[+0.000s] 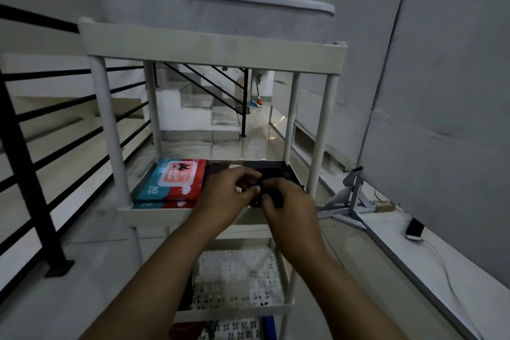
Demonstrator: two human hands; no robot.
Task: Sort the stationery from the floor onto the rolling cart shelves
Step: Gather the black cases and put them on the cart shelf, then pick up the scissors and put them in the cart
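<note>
Reaching over the middle shelf of the cart [209,48], both hands meet on one small black thing [271,197] at the shelf's front right. The left hand [225,196] curls its fingers in and pinches the thing's near left edge. The right hand [287,207] wraps over it from the right, fingertips tucked down onto the top. What the black thing is I cannot tell; the hands cover most of it. It sits over a flat black item [271,171] that lies in the right half of that shelf.

On the left half of the same shelf lies a red and blue wipes pack [176,181], flat, seemingly on top of another like it, and just beside a dark brown flat piece [218,170] between it and the black item.

One shelf down, a white sheet with small dark marks [237,279] covers the tray.

Right of the cart, on the floor by the grey wall panel, stands a metal bracket [350,199], and near it a phone [414,228] with a white cable.

A black railing [24,152] runs along the left, with stairs behind.
</note>
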